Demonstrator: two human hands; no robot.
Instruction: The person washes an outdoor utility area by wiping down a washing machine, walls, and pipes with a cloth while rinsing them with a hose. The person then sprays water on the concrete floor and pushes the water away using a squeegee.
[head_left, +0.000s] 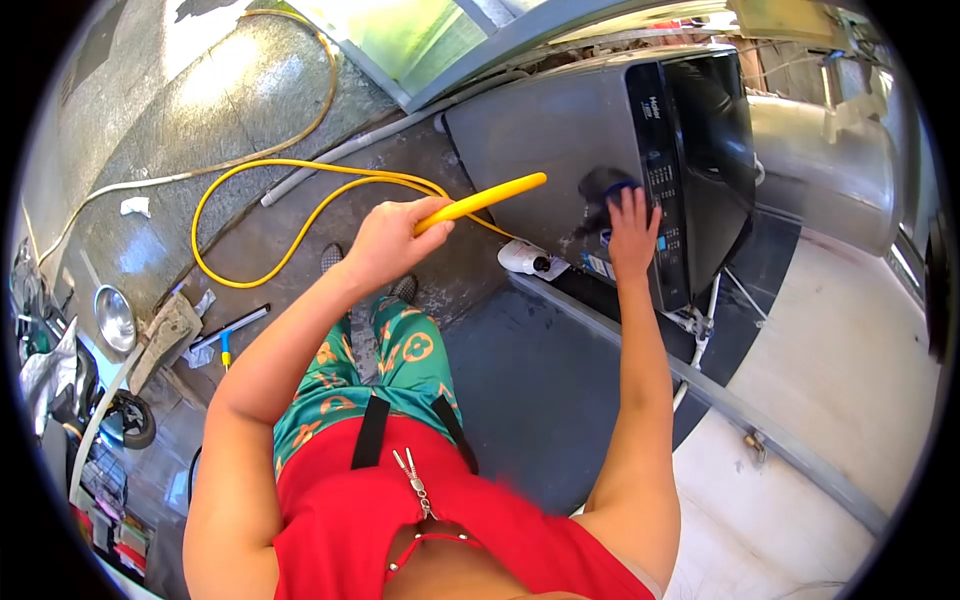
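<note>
My left hand [392, 238] is closed around a thick yellow rod-like piece [495, 195] with a rounded end. I cannot tell whether this piece joins the yellow hose [270, 165] looped on the ground behind it. My right hand [632, 238] reaches to the grey washing machine [545, 140], fingers spread beside its black control panel [662, 180]. Under and beside those fingers is a dark, blurred patch [598, 190] with some blue; what it is stays unclear. Just below lies a white bottle [522, 257] with a black cap.
A metal bar [600, 325] runs diagonally past my right arm, with a padlock [755, 447] near its lower part. Grey pipe [330, 160] lies along the wall base. At the left are a metal bowl [114, 318], a wooden block [168, 335] and clutter.
</note>
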